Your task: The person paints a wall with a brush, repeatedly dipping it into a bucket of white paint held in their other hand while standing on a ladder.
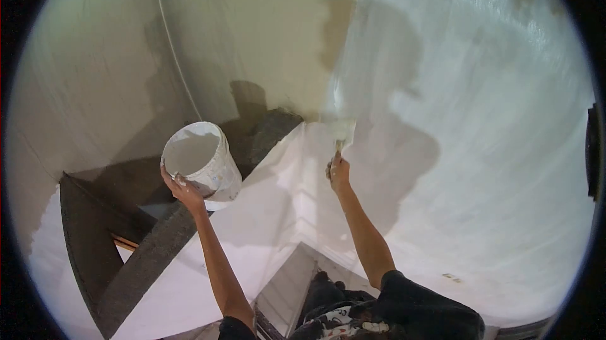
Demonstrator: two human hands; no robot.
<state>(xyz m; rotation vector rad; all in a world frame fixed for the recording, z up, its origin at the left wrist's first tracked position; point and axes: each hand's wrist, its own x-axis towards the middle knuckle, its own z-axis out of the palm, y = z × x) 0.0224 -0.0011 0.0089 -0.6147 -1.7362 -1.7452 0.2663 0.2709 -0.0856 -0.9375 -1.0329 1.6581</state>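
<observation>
Wall (492, 169) is filling most of the frame, white-coated toward the R, w/ a bare beige area (284, 30) showing upper ctr; the boundary is running down near the ctr. A person's shadow is falling across both, prob. b/c light is coming from behind. Dark ledge (154, 248) is slanting from lower L up to ctr, next to white surfaces.

Bucket (224, 166) is sitting L of ctr, in front of the ledge, mouth tipping up toward the viewer, prob. for easy access. Its underside is partly out of sight, so can't tell if the ledge is bearing any wt. Fill level isn't showing clearly either.

L hand (184, 190) is gripping the bucket's near L side, fingers spreading up toward the rim, prob. to steady it while leaving the mouth clear. R hand (339, 171), abt mid-frame, is closing narrow around the handle of a scraper (344, 130). The blade is pointing up, lying at the wall just R of the coat's edge, prob. held by its end so the flat blade can meet the surface; exact contact is hard to tell. Whitish smears are marking both hands.
</observation>
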